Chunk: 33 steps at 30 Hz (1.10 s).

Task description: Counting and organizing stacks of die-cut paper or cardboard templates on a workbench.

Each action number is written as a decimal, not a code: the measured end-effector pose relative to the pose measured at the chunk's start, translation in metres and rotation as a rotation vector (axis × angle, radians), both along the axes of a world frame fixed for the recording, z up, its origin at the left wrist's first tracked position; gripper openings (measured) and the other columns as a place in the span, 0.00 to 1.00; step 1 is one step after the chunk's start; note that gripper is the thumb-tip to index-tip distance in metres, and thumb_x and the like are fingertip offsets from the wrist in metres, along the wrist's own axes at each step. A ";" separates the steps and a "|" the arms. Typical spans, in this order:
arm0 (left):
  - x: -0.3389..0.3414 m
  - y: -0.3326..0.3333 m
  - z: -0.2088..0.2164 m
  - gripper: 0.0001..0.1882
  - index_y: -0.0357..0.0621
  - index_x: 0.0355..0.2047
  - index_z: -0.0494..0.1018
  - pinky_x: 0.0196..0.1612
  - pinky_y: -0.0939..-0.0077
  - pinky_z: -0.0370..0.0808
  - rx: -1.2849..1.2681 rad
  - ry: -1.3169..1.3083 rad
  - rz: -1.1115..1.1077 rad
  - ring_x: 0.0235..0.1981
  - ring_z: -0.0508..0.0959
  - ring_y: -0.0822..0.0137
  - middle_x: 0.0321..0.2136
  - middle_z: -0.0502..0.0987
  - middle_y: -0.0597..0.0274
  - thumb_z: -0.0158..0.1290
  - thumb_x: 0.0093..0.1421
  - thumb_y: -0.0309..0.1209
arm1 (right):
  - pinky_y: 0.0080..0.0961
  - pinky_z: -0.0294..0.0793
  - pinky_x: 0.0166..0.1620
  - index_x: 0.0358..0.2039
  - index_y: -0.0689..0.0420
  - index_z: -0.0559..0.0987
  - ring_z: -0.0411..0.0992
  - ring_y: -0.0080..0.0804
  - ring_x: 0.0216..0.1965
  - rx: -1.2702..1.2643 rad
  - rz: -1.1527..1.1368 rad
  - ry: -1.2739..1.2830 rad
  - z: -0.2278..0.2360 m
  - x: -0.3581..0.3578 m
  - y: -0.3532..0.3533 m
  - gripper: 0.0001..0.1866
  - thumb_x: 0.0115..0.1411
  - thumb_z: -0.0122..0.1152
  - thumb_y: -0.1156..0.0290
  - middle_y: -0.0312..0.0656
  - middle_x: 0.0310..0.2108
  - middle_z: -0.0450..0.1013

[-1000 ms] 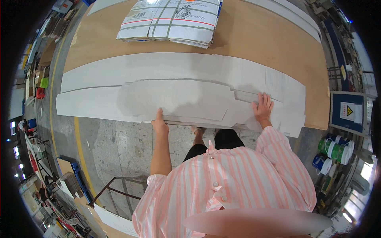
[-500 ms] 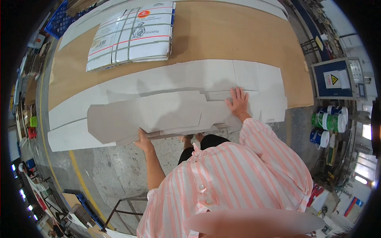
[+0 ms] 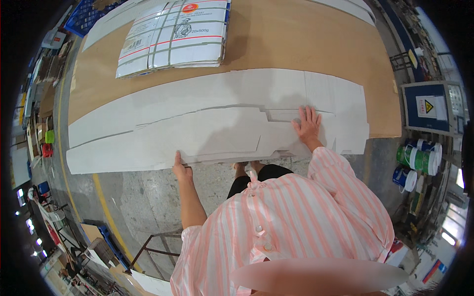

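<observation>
A white, die-cut cardboard sheet (image 3: 212, 129) lies flat along the near edge of the table, on top of other white sheets (image 3: 197, 93). My left hand (image 3: 183, 170) is at its near edge, one digit laid over the top and the other fingers curled at the rim, partly hidden. Resting palm down near the sheet's right part, beside a slot, my right hand (image 3: 308, 127) has its fingers spread and holds nothing.
Brown board (image 3: 316, 44) covers the table under the white sheets. A strapped bundle of printed flat cartons (image 3: 173, 39) lies at the far left. Paint buckets (image 3: 417, 160) and a blue cabinet (image 3: 427, 106) stand to the right. A metal frame (image 3: 153, 254) is at lower left.
The sheet's left end, raised and angled before, now lies flush with the sheets beneath. My left hand stays at the near edge and my right hand stays flat. The whole view has shifted slightly.
</observation>
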<state>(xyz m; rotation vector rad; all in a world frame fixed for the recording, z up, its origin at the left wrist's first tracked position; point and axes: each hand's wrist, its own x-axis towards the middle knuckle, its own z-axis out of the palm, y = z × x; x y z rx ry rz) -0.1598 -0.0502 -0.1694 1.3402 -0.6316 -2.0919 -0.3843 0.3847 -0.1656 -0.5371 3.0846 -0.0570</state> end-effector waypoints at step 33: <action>0.064 -0.088 0.013 0.21 0.46 0.47 0.65 0.45 0.70 0.71 -0.108 0.365 0.015 0.42 0.74 0.64 0.42 0.73 0.62 0.41 0.59 0.44 | 0.36 0.58 0.55 0.50 0.62 0.67 0.59 0.47 0.54 -0.387 0.281 -0.106 0.006 -0.038 -0.109 0.23 0.59 0.50 0.59 0.51 0.51 0.63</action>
